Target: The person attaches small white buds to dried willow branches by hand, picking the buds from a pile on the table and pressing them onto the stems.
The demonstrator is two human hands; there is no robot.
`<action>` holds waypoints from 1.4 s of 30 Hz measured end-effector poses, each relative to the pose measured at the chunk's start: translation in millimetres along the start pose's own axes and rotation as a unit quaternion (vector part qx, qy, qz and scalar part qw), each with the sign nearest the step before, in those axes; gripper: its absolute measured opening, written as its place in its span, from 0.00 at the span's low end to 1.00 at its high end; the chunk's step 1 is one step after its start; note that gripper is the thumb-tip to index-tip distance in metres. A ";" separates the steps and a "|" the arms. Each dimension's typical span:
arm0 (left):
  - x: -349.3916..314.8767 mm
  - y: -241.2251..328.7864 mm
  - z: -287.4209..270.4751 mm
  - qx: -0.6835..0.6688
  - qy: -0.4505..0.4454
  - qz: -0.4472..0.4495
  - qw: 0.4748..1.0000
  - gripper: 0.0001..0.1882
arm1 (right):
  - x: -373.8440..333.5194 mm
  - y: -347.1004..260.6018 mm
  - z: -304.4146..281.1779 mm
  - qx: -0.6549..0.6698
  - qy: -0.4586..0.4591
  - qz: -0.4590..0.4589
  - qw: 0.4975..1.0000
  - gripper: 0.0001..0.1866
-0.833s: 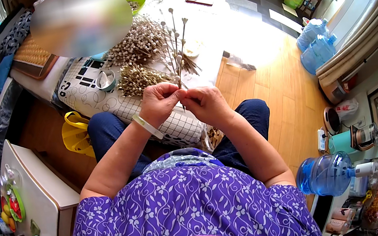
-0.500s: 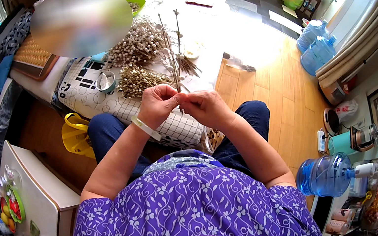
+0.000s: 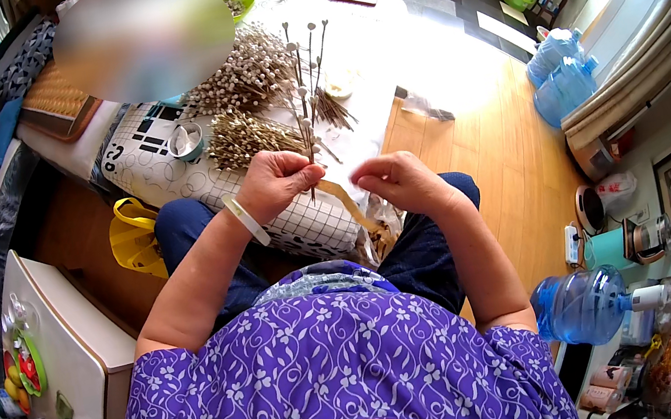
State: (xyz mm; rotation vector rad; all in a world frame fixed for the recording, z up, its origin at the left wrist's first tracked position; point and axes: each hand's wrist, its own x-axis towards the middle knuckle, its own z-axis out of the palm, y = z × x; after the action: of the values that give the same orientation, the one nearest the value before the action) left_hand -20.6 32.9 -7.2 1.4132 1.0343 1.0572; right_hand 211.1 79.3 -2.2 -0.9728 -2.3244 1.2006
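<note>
My left hand pinches a small bunch of thin brown twigs with pale round buds, held upright in front of me. A pale bracelet is around that wrist. A tan strip slants from the stem ends down towards my lap. My right hand is apart from the twigs, to their right, with thumb and forefinger slightly spread and nothing visible between them. Beyond the hands, a heap of white-budded twigs and a bundle of brownish sprigs lie on the table. A smaller bundle lies to their right.
A small round tub stands on the patterned tablecloth. On the floor at the left is a yellow bag. Blue water bottles stand at the right, and another bottle lies nearer. A low cabinet is at my left.
My right hand has let go of the stems and moved right, uncovering the tan strip. My left hand still holds the twigs and has shifted slightly left.
</note>
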 end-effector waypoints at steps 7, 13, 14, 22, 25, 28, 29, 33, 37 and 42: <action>1.7 3.3 11.3 0.014 -0.004 0.009 1.000 0.07 | 16.6 -7.8 39.2 0.307 -0.006 -0.041 0.951 0.19; 1.1 -0.8 3.8 0.040 0.025 0.011 0.999 0.06 | 14.0 -18.5 49.7 0.170 0.093 0.017 0.981 0.07; 1.7 -1.6 5.9 0.017 0.031 0.017 0.999 0.06 | 14.5 -19.8 52.2 0.134 0.101 -0.004 0.986 0.07; 5.1 -15.7 1.7 0.034 0.060 0.049 0.996 0.07 | 21.5 -24.4 60.7 0.102 0.160 -0.052 0.981 0.07; 0.5 -3.6 13.9 -0.041 0.057 0.028 0.997 0.07 | 22.2 -21.0 59.9 0.120 0.150 -0.055 0.980 0.07; -1.3 -5.7 10.6 -0.085 0.043 0.053 0.994 0.06 | 24.2 -18.3 58.4 0.138 0.156 -0.067 0.976 0.08; -1.3 -8.8 8.3 -0.041 0.019 0.082 0.996 0.06 | 24.0 -17.6 58.0 0.144 0.157 -0.080 0.974 0.08; -1.9 -8.5 5.9 -0.038 0.041 0.045 0.997 0.06 | 19.7 -24.2 49.4 0.171 0.117 -0.045 0.977 0.08; 0.3 -9.6 1.4 -0.031 0.024 0.052 0.998 0.06 | 20.9 -28.9 45.1 0.152 0.086 -0.030 0.984 0.09; 0.8 1.0 10.0 -0.024 0.034 0.054 0.998 0.07 | 23.2 -19.2 47.4 0.159 0.083 -0.056 0.982 0.09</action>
State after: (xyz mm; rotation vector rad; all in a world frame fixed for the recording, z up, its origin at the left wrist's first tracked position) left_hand -10.6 31.2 -6.8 1.4144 0.9837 1.2085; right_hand 159.5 60.7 -14.1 -0.7851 -1.9557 1.3368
